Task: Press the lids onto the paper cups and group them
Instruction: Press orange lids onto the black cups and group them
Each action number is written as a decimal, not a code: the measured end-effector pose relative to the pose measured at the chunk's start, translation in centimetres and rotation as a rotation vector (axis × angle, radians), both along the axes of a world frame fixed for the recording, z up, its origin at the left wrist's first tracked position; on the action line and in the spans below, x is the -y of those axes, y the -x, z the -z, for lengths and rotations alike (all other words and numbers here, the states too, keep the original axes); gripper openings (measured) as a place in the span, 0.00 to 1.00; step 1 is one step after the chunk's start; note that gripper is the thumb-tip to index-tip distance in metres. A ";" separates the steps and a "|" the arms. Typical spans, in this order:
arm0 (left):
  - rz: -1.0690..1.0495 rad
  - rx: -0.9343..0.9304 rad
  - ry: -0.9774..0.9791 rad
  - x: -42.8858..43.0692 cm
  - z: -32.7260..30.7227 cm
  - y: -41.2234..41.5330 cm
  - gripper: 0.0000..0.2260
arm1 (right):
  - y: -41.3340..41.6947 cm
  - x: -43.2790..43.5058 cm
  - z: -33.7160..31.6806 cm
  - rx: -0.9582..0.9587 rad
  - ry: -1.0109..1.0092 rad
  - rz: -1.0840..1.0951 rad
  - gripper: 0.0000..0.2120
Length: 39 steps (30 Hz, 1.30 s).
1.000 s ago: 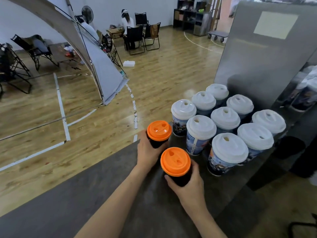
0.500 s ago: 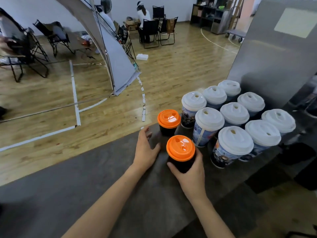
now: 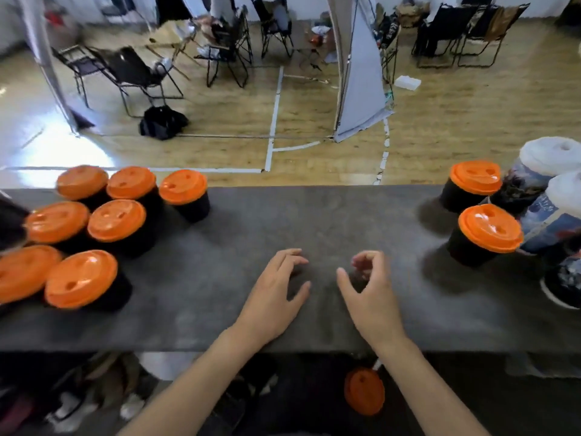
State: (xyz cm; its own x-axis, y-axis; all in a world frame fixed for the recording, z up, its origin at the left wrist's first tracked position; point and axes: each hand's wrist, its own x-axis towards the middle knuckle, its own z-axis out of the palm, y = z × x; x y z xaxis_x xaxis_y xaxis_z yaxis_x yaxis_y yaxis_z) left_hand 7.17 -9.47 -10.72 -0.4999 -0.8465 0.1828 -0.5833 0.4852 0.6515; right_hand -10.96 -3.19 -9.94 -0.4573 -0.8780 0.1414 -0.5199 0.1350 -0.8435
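Orange-lidded cups [image 3: 116, 220]: cluster left, pair right by white-lidded cups [image 3: 550, 155] | left hand [image 3: 273, 297], right hand [image 3: 372, 298]: fingers [image 3: 287, 254] slack, empty

Folding chairs [image 3: 138, 73], black bag [image 3: 163, 122] on wooden floor [image 3: 220, 152]

Noted bright orange on the round plastic lids [image 3: 117, 220], plain black on the short paper cups [image 3: 192, 208] beneath. Saw white on the domed plastic lids [image 3: 551, 155], blue-and-dark printed pictures on the tall paper cups [image 3: 548, 226], mottled dark grey across the flat tabletop [image 3: 314, 221].
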 end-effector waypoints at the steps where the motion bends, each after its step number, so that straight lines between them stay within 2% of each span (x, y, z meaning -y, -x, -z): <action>1: -0.027 0.009 0.023 -0.2 -0.1 -1.3 0.14 | -1.4 1.0 -0.1 -0.052 0.008 -0.093 0.14; 4: -0.111 0.041 0.060 -0.4 -0.5 -5.0 0.15 | -4.9 3.8 -0.3 -0.179 0.061 -0.260 0.13; 11: -0.285 0.130 0.114 -0.9 -0.2 -11.9 0.16 | -10.8 7.1 0.6 -0.368 0.041 -0.399 0.15; 14: -0.294 0.146 0.165 -1.8 0.2 -12.1 0.16 | -11.9 8.1 -0.4 -0.265 -0.002 -0.423 0.20; 16: -0.303 0.142 0.177 -1.9 0.3 -12.0 0.17 | -13.2 10.3 -2.5 -0.211 0.062 -0.512 0.27; 18: -0.307 0.106 0.177 -1.9 0.0 -12.1 0.15 | -14.9 13.6 -5.1 -0.248 0.149 -0.604 0.34; 20: -0.328 0.096 0.297 -2.0 -0.5 -12.1 0.12 | -16.9 17.0 -7.3 -0.345 0.146 -0.693 0.39; 22: -0.425 0.109 0.553 -2.2 -1.3 -12.0 0.11 | -18.4 19.4 -7.9 -0.456 0.036 -0.761 0.41; 25: -0.784 0.077 0.706 -1.8 -3.8 -13.7 0.13 | -19.0 20.5 -7.1 -0.450 -0.059 -0.798 0.36; 28: -1.037 0.260 0.560 -0.8 -5.0 -17.3 0.23 | -18.5 20.2 -6.5 -0.343 0.041 -0.727 0.24; 31: -1.035 0.388 0.378 -0.5 -4.6 -18.8 0.27 | -18.1 19.8 -7.1 -0.274 0.043 -0.736 0.20; 33: -1.011 0.385 0.360 -0.5 -4.2 -19.0 0.27 | -17.7 19.2 -7.7 -0.253 0.045 -0.758 0.20; 37: -0.962 0.255 0.441 -1.1 -4.4 -18.9 0.25 | -14.9 16.3 -8.4 -0.223 0.087 -0.722 0.22; 39: -0.860 0.147 0.472 -2.1 -4.3 -17.6 0.25 | -11.6 14.1 -8.1 -0.198 0.065 -0.710 0.23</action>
State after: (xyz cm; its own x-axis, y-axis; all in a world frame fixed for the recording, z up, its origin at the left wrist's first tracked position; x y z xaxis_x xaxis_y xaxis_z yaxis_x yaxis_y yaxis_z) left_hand 24.75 -7.40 -6.42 0.2057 -0.7883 0.5799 -0.9180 0.0498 0.3934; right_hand 0.63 -17.30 -1.85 0.2573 -0.9400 0.2240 -0.6069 -0.3375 -0.7196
